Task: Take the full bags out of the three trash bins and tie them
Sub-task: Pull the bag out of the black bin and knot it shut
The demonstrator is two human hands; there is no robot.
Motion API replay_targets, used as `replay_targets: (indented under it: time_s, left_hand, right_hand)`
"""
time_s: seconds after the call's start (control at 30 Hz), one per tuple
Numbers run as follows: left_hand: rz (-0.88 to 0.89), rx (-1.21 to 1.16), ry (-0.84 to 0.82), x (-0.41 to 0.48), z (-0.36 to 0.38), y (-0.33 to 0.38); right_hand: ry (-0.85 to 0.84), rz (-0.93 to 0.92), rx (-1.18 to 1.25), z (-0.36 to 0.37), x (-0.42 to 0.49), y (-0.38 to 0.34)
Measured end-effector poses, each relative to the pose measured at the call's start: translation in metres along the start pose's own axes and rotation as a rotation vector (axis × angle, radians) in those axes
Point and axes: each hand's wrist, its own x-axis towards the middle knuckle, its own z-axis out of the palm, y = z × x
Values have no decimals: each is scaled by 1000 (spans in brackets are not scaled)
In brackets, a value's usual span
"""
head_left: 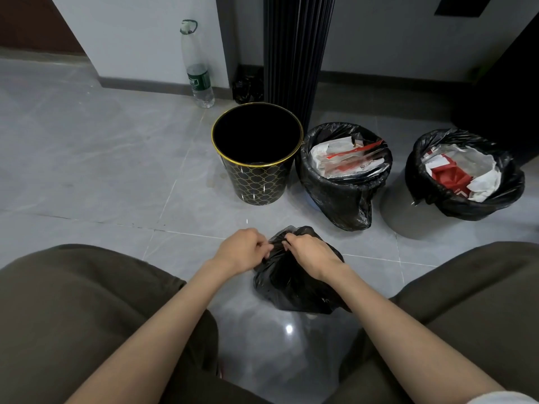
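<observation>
A full black bag [291, 284] sits on the grey floor between my knees. My left hand [242, 250] and my right hand [312, 252] both pinch its gathered top, fingers closed on the plastic. Beyond it stands a black bin with gold pattern and rim [256, 182], with no bag inside. To its right a second bin's black bag [344, 193] holds white and red paper waste. A third black bag [466, 196] at the far right is also stuffed with red and white paper. The bins under those two bags are mostly hidden.
A clear plastic bottle [198, 71] stands by the white wall at the back. A small black bag [246, 88] lies beside a dark ribbed column [294, 53]. Dark furniture [507, 91] fills the right rear. My brown-trousered knees [73, 316] flank the floor space.
</observation>
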Motion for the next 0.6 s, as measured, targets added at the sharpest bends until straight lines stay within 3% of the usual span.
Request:
replay_targets:
  time_s: [0.23,0.33,0.5,0.6]
  left_hand:
    - [-349,-1105,-12,9,-19,17]
    - [-442,-1449,-9,11,-12,14]
    - [-492,-1739,93,11,-7,19]
    - [-461,-1646,167,12,-7,19]
  right_hand:
    - [16,-27,1,-1,-2,-7]
    - [23,-61,-11,1,-3,-11]
    - [36,-106,16,4,-5,-9]
    - [35,-113,85,3,-8,-5]
